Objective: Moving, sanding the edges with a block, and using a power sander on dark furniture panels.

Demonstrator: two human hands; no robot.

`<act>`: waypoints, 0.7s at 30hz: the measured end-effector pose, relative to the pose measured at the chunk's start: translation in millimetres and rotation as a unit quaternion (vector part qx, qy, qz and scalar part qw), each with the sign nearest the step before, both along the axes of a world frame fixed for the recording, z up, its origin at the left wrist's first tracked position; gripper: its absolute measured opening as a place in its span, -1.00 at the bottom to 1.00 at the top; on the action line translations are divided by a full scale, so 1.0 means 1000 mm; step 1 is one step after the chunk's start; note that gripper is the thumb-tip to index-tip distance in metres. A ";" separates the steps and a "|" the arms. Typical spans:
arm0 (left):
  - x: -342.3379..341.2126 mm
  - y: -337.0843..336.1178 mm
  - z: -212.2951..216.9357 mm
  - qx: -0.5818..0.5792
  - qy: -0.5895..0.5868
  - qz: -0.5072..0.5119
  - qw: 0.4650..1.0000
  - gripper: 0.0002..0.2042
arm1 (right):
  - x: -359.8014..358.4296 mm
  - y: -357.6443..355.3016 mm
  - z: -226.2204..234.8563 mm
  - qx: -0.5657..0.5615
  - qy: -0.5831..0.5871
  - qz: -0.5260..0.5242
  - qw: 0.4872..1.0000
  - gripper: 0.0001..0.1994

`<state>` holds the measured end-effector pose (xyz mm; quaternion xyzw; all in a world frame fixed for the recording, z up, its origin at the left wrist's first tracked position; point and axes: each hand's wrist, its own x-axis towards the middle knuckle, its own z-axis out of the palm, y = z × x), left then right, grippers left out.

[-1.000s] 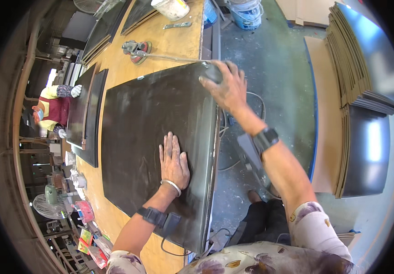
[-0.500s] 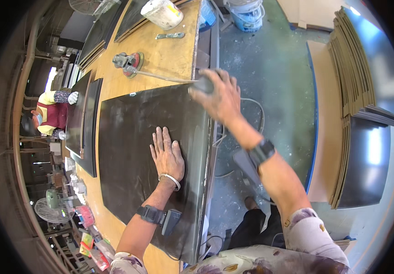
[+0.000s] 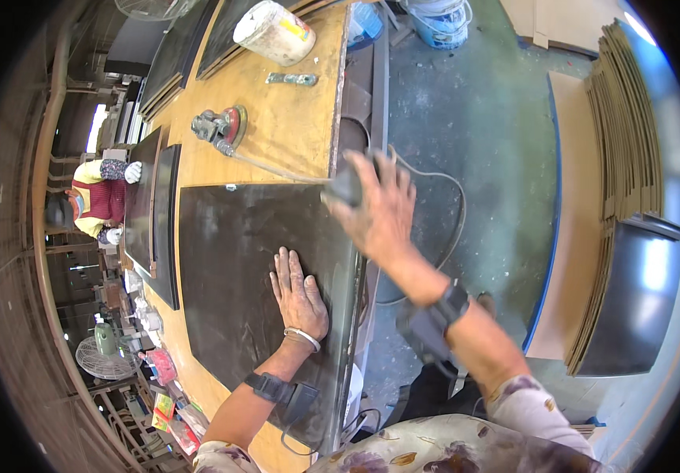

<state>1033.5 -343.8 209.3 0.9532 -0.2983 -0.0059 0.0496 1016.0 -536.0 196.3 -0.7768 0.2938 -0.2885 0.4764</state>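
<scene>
A large dark panel (image 3: 229, 268) lies flat on a long wooden workbench (image 3: 293, 134). My left hand (image 3: 299, 293) presses flat on the panel near its right edge, fingers spread. My right hand (image 3: 379, 211) is closed over a dark grey sanding block (image 3: 346, 188) at the panel's far right corner, by the bench edge. Both wrists wear black bands.
A powered sander (image 3: 220, 128) with a cable, a metal bracket (image 3: 291, 79) and a white bucket (image 3: 274, 33) lie farther up the bench. More dark panels (image 3: 151, 213) sit to the left, near another person (image 3: 95, 197). Stacked boards (image 3: 632, 205) stand on the floor at right.
My right hand with the block has stayed at the panel's far right corner while my view shifted; my left hand remains flat on the panel.
</scene>
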 end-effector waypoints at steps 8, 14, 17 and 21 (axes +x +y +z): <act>0.004 0.001 0.006 -0.001 0.011 -0.071 0.997 -0.47 | -0.027 0.030 0.003 0.022 0.007 -0.006 1.000 -0.37; 0.007 0.005 0.006 0.002 0.009 -0.062 0.998 -0.48 | -0.022 0.031 -0.005 0.014 -0.026 0.000 1.000 -0.36; 0.004 0.012 0.011 0.018 0.018 -0.055 0.998 -0.48 | -0.059 0.074 0.002 0.020 -0.041 0.037 0.998 -0.31; 0.002 -0.002 0.003 -0.001 0.016 -0.066 0.998 -0.49 | -0.007 0.005 -0.006 0.079 -0.082 -0.006 0.994 -0.32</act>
